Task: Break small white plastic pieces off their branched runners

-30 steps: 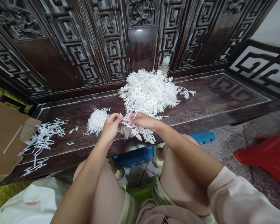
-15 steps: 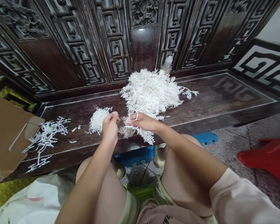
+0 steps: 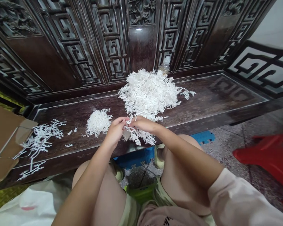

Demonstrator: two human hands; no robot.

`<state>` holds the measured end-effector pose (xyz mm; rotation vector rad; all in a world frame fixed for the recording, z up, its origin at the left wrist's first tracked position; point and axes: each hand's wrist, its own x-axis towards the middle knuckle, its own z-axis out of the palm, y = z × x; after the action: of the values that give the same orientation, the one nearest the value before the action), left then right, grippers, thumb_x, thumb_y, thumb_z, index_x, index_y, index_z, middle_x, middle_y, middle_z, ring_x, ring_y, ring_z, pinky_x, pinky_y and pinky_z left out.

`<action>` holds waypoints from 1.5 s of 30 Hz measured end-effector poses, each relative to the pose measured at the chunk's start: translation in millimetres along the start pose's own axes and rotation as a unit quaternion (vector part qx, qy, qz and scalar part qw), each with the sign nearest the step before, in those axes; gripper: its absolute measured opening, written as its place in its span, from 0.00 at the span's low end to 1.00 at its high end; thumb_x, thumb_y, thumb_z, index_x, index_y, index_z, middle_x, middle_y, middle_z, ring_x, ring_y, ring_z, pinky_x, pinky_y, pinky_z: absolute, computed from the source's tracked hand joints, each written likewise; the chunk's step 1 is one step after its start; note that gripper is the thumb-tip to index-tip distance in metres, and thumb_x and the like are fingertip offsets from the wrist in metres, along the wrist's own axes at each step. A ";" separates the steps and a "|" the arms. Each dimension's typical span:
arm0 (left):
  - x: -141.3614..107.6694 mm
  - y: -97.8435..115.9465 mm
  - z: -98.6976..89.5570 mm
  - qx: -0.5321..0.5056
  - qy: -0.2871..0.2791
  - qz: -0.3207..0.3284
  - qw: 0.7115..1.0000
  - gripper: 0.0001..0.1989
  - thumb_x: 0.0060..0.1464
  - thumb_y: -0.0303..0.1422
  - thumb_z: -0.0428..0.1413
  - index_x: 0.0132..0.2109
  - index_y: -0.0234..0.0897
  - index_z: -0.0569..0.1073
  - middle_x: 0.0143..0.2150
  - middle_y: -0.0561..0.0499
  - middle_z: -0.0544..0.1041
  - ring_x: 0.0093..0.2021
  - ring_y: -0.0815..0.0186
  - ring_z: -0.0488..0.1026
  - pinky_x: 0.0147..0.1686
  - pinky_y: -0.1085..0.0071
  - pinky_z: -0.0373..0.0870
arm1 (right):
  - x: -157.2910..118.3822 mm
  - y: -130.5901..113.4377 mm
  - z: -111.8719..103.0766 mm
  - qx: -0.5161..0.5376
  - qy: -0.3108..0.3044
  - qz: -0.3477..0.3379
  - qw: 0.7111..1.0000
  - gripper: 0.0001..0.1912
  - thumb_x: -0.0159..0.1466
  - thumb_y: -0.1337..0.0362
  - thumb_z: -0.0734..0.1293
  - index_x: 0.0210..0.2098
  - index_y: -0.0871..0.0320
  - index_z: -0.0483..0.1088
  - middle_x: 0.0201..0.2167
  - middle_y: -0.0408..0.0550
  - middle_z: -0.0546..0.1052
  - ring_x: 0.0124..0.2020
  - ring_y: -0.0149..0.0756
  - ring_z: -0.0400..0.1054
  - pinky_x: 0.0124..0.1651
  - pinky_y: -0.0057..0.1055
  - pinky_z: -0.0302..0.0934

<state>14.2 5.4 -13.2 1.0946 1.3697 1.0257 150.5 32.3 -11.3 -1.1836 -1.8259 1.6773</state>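
Observation:
A large heap of white branched sprigs point(image 3: 148, 92), plastic by the look of them, lies on a dark carved wooden bench point(image 3: 209, 102). My left hand point(image 3: 115, 131) and my right hand point(image 3: 143, 124) meet just below the heap, their fingers pinched on a white sprig bunch point(image 3: 140, 135). The exact grip is partly hidden by my fingers. A small, dense white bundle point(image 3: 98, 122) lies just left of my left hand, and looser sprigs point(image 3: 39, 141) are spread farther left.
A plastic bottle point(image 3: 165, 65) stands behind the heap against the carved backboard point(image 3: 141, 40). A cardboard sheet point(image 3: 4, 144) overlaps the bench's left end. Below are a white bag point(image 3: 35, 201), blue foam mat point(image 3: 202, 137) and a red plastic stool point(image 3: 264, 153).
My hands have drawn closer, with my left fingers now reaching the sprig at my right fingers. The whole scene has shifted slightly left in view.

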 end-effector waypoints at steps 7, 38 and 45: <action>-7.2 5.8 -5.5 0.178 0.000 0.099 0.979 0.10 0.44 0.38 0.53 0.32 0.37 0.74 0.21 0.54 0.67 0.24 0.69 0.61 0.24 0.74 0.54 | -2.4 -1.5 -5.6 -0.041 -0.017 0.011 0.999 0.09 0.50 0.63 0.59 0.16 0.60 0.58 0.13 0.38 0.56 0.18 0.24 0.48 0.23 0.26 0.44; 33.3 -6.8 -56.6 -0.143 0.189 0.000 0.972 0.04 0.36 0.25 0.49 0.22 0.35 0.60 0.17 0.57 0.59 0.18 0.75 0.56 0.20 0.77 0.52 | -11.9 -9.9 -10.1 -0.095 -0.114 -0.003 0.989 0.09 0.52 0.63 0.62 0.25 0.63 0.70 0.22 0.44 0.68 0.24 0.27 0.58 0.29 0.26 0.50; 12.2 -1.7 8.8 -0.205 -0.044 -0.097 0.973 0.04 0.40 0.30 0.49 0.24 0.33 0.65 0.18 0.55 0.61 0.18 0.73 0.59 0.20 0.74 0.55 | 2.5 -3.2 -1.0 -0.064 -0.051 0.038 0.996 0.06 0.49 0.67 0.59 0.17 0.61 0.60 0.14 0.38 0.57 0.18 0.23 0.49 0.23 0.25 0.45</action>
<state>22.5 17.1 -18.1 0.6765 1.1053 1.0434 148.9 35.1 -8.7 -1.2551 -1.9998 1.7134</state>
